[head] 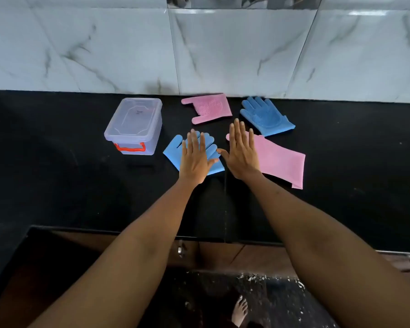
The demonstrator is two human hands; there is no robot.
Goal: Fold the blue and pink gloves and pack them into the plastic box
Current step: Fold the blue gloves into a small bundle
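Note:
Two blue and two pink silicone gloves lie flat on a black counter [81, 190]. One blue glove [173, 151] lies under my left hand [195, 157], which is flat with fingers spread and holds nothing. My right hand [242, 152] is likewise flat and open, over the finger end of a pink glove [282, 162]. Further back lie a second pink glove [208, 107] and a second blue glove [265, 116], both with bristles up. A clear plastic box [134, 125] with its lid on and an orange handle stands at the left.
A marble-tiled wall [199, 48] rises right behind the counter. The counter's front edge [128, 232] runs below my forearms, with cabinet fronts, speckled floor and a bare foot [239, 312] underneath.

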